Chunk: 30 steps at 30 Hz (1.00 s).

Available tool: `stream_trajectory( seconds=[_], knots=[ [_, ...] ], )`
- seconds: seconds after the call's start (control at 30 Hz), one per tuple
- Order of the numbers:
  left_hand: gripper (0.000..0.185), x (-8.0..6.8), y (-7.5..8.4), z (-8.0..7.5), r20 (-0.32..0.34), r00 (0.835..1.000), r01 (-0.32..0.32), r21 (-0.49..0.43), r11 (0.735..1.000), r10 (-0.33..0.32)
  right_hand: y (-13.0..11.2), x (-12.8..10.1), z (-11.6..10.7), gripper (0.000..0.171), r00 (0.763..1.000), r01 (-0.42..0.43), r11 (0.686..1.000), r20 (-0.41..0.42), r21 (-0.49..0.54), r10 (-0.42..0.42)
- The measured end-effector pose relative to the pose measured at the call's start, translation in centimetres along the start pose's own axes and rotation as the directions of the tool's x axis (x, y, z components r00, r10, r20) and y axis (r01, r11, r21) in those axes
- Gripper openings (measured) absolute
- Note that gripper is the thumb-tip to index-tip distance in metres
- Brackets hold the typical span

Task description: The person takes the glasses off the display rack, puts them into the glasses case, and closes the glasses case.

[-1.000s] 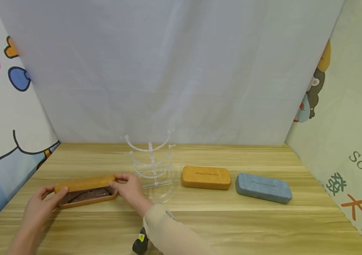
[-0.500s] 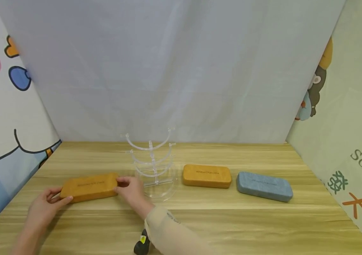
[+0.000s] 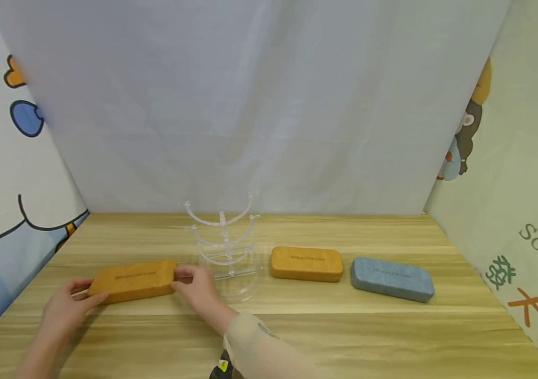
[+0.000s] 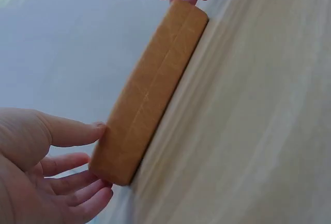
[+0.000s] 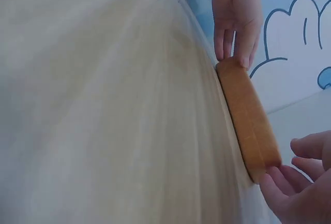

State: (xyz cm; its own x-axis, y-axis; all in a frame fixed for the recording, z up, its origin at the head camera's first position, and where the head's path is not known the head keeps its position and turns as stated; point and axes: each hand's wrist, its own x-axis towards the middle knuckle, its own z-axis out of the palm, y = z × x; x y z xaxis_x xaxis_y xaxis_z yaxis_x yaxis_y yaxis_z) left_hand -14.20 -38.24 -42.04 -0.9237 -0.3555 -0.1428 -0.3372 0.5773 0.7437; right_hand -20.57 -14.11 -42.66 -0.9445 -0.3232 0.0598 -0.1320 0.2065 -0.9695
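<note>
A closed orange glasses case point(image 3: 133, 280) lies flat on the left of the table, lettering on its lid. My left hand point(image 3: 66, 310) is at its left end. In the left wrist view, that hand's thumb point(image 4: 77, 131) touches the case's edge while the fingers reach round the end, pinching it. At the opposite end is my right hand point(image 3: 201, 292); the right wrist view has its fingers point(image 5: 279, 185) touching the case, the thumb held off it. Whatever is inside the case is hidden by the lid.
Just right of my right hand stands a clear tiered display stand point(image 3: 225, 245). Farther right lie a second orange glasses case point(image 3: 306, 264) and a blue one point(image 3: 392, 279). A small black object point(image 3: 222, 367) shows by my right sleeve point(image 3: 269, 347). Fabric backdrops enclose the wooden table point(image 3: 344, 337).
One second ago the case was partly open with eyeglasses visible inside; its lid has come down shut. Both hands have stayed at its ends, with only slight movement over the last half second.
</note>
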Motion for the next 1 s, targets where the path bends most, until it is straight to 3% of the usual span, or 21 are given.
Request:
stream_trajectory(
  seconds=[0.1,0.3,0.57,0.83,1.0],
  knots=[
    [0.078,-0.2,0.9,-0.2,-0.009,1.0,0.005,0.02,1.0,-0.004,-0.1,-0.6,-0.7,0.02,0.998,0.025,1.0,0.053,0.001,-0.025],
    [0.063,-1.0,3.2,0.2,-0.059,0.991,-0.116,0.091,0.989,0.121,-0.8,-1.7,-3.1,0.018,0.988,0.03,0.999,0.154,-0.012,-0.028],
    [0.057,-2.1,6.3,1.8,-0.021,0.98,-0.198,0.055,0.979,0.2,-1.4,-3.3,-7.0,0.022,0.972,0.035,0.998,0.232,-0.05,-0.023],
    [0.051,-2.6,8.8,3.5,0.003,0.957,-0.288,0.056,0.956,0.289,-1.4,-4.6,-11.1,0.023,0.957,0.046,0.996,0.29,-0.071,-0.023],
    [0.049,-2.6,10.0,4.3,0.007,0.935,-0.355,0.071,0.932,0.356,-1.1,-5.5,-14.2,0.021,0.953,0.072,0.989,0.302,-0.132,-0.029]
  ],
)
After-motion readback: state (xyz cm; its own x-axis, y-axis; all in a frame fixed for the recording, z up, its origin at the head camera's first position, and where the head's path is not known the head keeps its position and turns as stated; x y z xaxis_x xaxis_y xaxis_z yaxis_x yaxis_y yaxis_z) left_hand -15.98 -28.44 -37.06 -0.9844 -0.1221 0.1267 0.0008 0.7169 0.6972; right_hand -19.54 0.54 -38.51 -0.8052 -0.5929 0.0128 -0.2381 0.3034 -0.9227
